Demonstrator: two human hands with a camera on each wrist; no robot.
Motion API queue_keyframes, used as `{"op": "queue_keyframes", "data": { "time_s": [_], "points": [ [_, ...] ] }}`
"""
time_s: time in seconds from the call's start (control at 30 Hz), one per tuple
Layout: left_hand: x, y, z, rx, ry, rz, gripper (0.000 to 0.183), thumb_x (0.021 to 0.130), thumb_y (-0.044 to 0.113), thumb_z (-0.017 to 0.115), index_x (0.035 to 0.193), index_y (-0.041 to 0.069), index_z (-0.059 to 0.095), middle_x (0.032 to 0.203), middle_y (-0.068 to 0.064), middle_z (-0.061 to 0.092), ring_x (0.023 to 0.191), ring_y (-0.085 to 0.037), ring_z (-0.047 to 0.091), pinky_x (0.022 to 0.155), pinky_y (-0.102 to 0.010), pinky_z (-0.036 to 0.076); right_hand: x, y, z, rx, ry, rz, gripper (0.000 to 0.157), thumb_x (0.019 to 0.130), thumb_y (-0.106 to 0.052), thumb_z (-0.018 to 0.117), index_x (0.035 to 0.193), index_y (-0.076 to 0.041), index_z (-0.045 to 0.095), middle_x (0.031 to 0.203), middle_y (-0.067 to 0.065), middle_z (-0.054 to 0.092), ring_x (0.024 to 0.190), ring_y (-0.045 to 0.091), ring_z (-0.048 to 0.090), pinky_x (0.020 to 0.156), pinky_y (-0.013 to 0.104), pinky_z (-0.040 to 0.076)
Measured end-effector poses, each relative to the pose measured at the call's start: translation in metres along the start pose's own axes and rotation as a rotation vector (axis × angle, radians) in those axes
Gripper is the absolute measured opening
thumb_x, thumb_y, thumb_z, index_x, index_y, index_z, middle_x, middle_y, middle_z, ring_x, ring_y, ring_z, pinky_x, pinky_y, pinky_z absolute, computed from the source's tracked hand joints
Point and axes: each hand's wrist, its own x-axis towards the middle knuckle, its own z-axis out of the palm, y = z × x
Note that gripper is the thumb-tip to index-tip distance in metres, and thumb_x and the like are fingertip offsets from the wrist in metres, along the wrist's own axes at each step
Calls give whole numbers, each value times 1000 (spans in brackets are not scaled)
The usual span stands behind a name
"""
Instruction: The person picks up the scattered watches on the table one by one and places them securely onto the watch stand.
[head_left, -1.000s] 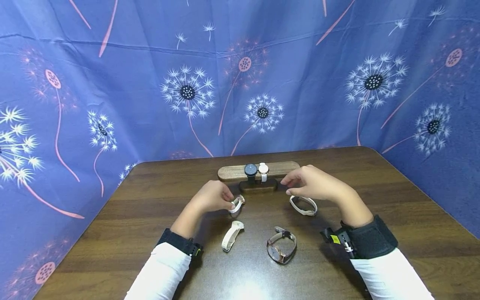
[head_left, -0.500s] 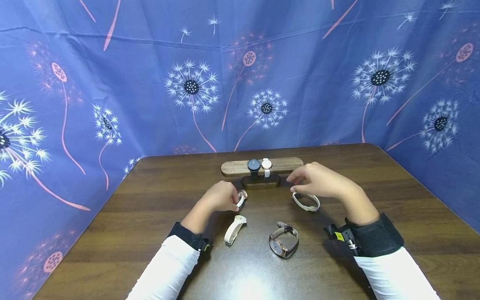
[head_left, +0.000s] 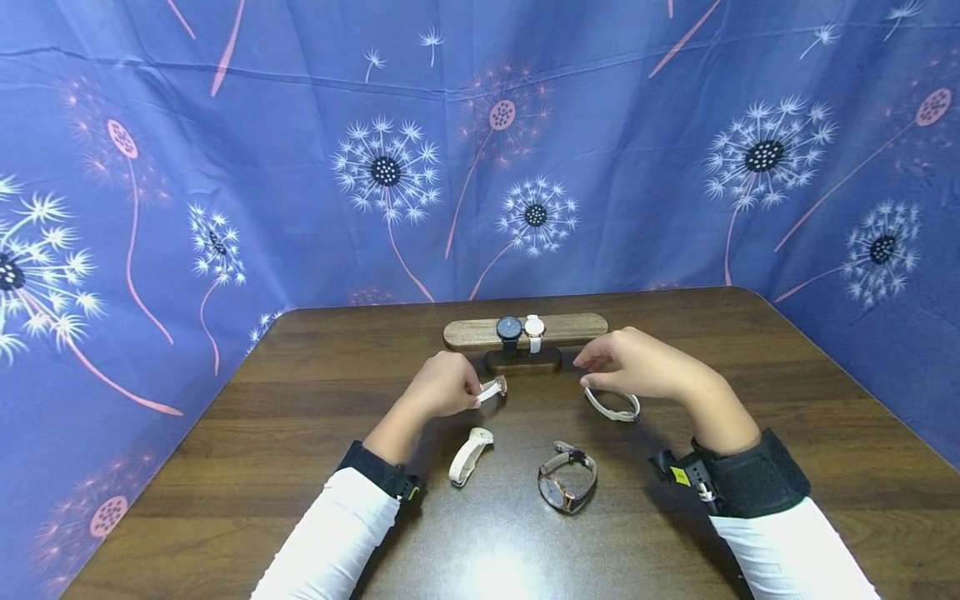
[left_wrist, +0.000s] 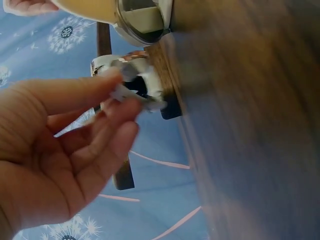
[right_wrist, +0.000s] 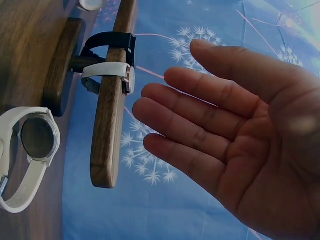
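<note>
My left hand [head_left: 444, 385] pinches the strap of a white wristwatch [head_left: 491, 389] between thumb and fingers, just in front of the stand. Its rose-gold case points away from the hand. In the left wrist view the strap [left_wrist: 129, 94] is blurred at the fingertips. My right hand [head_left: 637, 360] hovers at the stand's right end with nothing in it; the right wrist view has its fingers [right_wrist: 200, 137] extended. Below it lies another white wristwatch [head_left: 621, 416]. A wooden watch stand [head_left: 480, 334] carries a black wristwatch [head_left: 509, 327] and a white wristwatch [head_left: 535, 326] side by side.
Nearer the front, a cream-white wristwatch [head_left: 467, 460] lies left of centre. A brown-strapped wristwatch [head_left: 555, 493] stands on its side to the right of it. Behind the wooden table [head_left: 315, 400] hangs a blue dandelion-print cloth [head_left: 637, 192].
My left hand has shifted slightly up and right with the white wristwatch, whose case has swung toward the stand. The right hand stays nearly in place; the head view has moved a little.
</note>
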Motion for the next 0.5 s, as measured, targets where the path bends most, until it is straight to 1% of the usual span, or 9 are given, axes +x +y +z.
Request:
{"op": "queue_keyframes", "data": {
  "time_s": [0.07, 0.17, 0.27, 0.33, 0.4, 0.5],
  "points": [
    [0, 2, 0, -39, 40, 9, 6, 76, 12, 83, 72, 14, 78, 67, 9, 68, 63, -7, 59, 62, -27, 51, 0, -1, 1, -19, 6, -10, 18, 88, -9, 70, 103, 2, 70, 99, 12, 72, 88, 24, 70, 79, 44, 57],
    [-2, 8, 0, -103, 116, 45, 6, 75, 10, 83, 73, 12, 78, 69, 7, 70, 62, -3, 59, 60, -22, 51, 1, -3, 4, -60, 28, -30, 22, 88, -11, 71, 106, 2, 70, 101, 11, 72, 85, 21, 68, 76, 41, 56],
    [-5, 18, -3, -182, 179, 81, 6, 76, 7, 82, 74, 10, 78, 70, 4, 71, 60, -1, 59, 56, -18, 50, 3, -6, 8, -91, 53, -50, 26, 88, -12, 72, 109, 2, 69, 104, 11, 71, 86, 21, 68, 74, 40, 56],
    [-8, 26, -6, -212, 218, 102, 6, 75, 6, 81, 74, 10, 77, 73, 3, 71, 61, -2, 60, 55, -15, 48, 4, -8, 10, -97, 68, -65, 28, 87, -13, 73, 110, 3, 68, 105, 12, 71, 89, 23, 68, 77, 41, 56],
    [-10, 34, -9, -224, 263, 133, 6, 75, 5, 81, 74, 10, 77, 75, 3, 71, 64, -4, 61, 56, -15, 47, 6, -11, 13, -103, 87, -74, 31, 87, -14, 73, 112, 4, 67, 105, 13, 71, 91, 24, 68, 80, 43, 56],
    [-14, 45, -14, -207, 340, 182, 5, 75, 6, 81, 75, 11, 78, 78, 3, 71, 71, -8, 64, 61, -17, 49, 9, -16, 15, -109, 149, -88, 38, 86, -17, 75, 115, 5, 65, 105, 13, 71, 92, 26, 68, 83, 45, 54]
  ]
}}
